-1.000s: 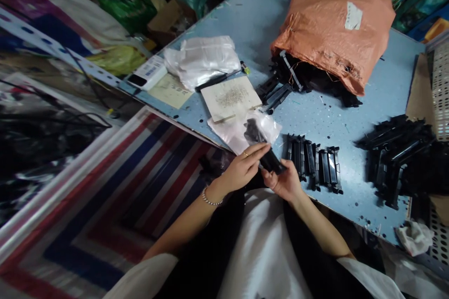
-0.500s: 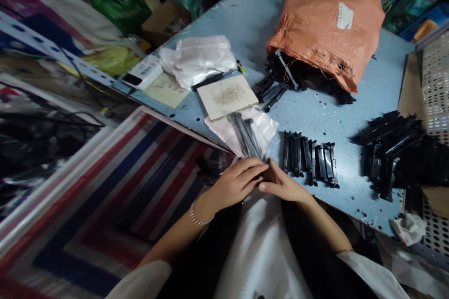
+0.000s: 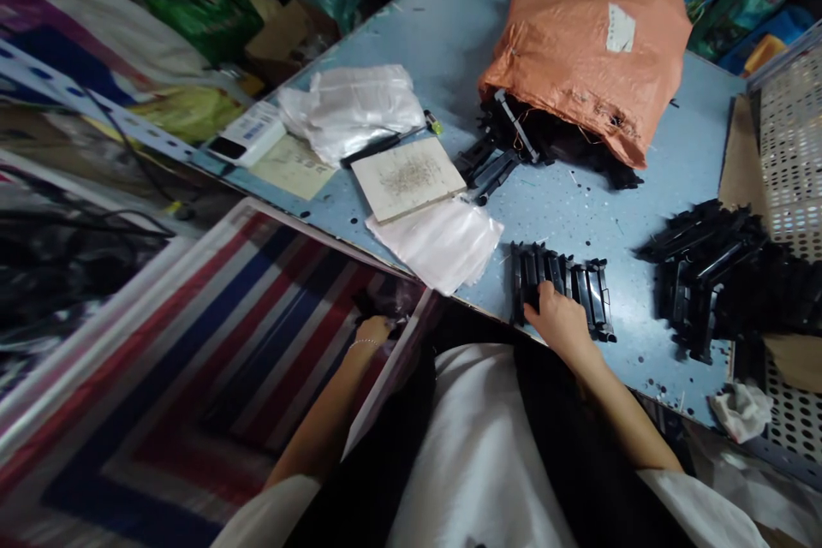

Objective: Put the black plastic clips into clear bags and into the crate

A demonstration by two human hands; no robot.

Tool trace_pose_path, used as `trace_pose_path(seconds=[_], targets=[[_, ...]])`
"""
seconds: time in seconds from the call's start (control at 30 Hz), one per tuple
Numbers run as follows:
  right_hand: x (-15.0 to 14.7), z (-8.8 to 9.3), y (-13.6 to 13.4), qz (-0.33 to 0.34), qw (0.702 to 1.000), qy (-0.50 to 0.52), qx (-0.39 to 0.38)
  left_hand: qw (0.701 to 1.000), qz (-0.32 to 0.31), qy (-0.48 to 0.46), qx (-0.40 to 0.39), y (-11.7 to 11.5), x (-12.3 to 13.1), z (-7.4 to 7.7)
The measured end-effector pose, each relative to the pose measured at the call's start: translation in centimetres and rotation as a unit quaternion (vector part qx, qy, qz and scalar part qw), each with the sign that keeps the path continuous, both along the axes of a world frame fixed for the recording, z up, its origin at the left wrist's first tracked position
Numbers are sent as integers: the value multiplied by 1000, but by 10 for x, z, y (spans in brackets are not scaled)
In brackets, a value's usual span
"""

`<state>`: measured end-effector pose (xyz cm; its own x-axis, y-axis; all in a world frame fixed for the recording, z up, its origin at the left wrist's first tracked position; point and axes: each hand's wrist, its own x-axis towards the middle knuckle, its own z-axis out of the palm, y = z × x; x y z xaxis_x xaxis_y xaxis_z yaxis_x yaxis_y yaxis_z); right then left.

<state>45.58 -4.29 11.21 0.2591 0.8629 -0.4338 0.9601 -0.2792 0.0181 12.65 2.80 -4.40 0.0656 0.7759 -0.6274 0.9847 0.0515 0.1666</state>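
My right hand (image 3: 562, 318) is at the near left part of a row of narrow black plastic parts (image 3: 597, 295) lying side by side on the blue table. Its fingers are curled onto the parts, with the thumb at their near ends. My left hand (image 3: 373, 330), with a beaded bracelet at the wrist, is down inside the striped-lined bin (image 3: 257, 342), by clear plastic bags (image 3: 404, 295) and something dark. Its fingers are hidden, so its grip does not show. Flat clear bags (image 3: 443, 244) lie at the table edge, partly under a pale board (image 3: 408, 178).
An orange woven sack (image 3: 591, 51) at the back spills black parts. A heap of black parts (image 3: 706, 274) lies at the right, beside a perforated crate (image 3: 793, 154). Folded plastic bags (image 3: 363, 107) and a white box (image 3: 250, 135) stand at the back left. Crumpled white paper (image 3: 741, 411) sits at the right corner.
Both hands were together at the table edge with a clear bag of black parts. That bag has left the table; my left hand went down into the bin, my right hand over to the row.
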Motion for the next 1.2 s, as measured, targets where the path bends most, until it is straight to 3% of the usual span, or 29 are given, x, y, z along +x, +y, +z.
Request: trace_pose_path(seconds=[0.1, 0.17, 0.23, 0.3, 0.4, 0.53, 0.63, 0.7, 0.77, 0.87, 1.07, 1.13, 1.2], targets=[[16, -3, 1, -32, 996, 82, 28, 992, 55, 13, 113, 9, 10, 24], [29, -6, 1, -67, 973, 213, 64, 964, 40, -73, 252, 14, 29, 47], [39, -11, 0, -119, 913, 380, 91, 908, -38, -193, 370, 19, 58, 68], [42, -16, -2, -169, 832, 518, 103, 868, -126, -256, 406, 27, 89, 81], [39, -20, -5, -213, 739, 629, 116, 868, -151, -291, 373, 46, 115, 86], [30, -23, -7, -264, 655, 703, 91, 874, 0, -433, 222, 77, 107, 82], [18, -26, -6, -289, 577, 762, 52, 836, 127, -526, 89, 89, 97, 81], [8, -30, -4, -312, 517, 797, 22, 805, 176, -562, 71, 90, 96, 82], [-2, -34, -1, -333, 476, 814, -8, 792, 186, -574, 91, 87, 97, 84], [-10, -37, 5, -338, 462, 819, -37, 796, 178, -567, 118, 85, 98, 85], [-17, -46, 12, -338, 436, 827, -107, 781, 169, -599, 41, 91, 96, 88], [-22, -52, 13, -353, 435, 821, -112, 805, 134, -572, 85, 92, 91, 90], [-25, -57, 12, -366, 443, 814, -89, 843, 56, -509, 166, 93, 85, 94]])
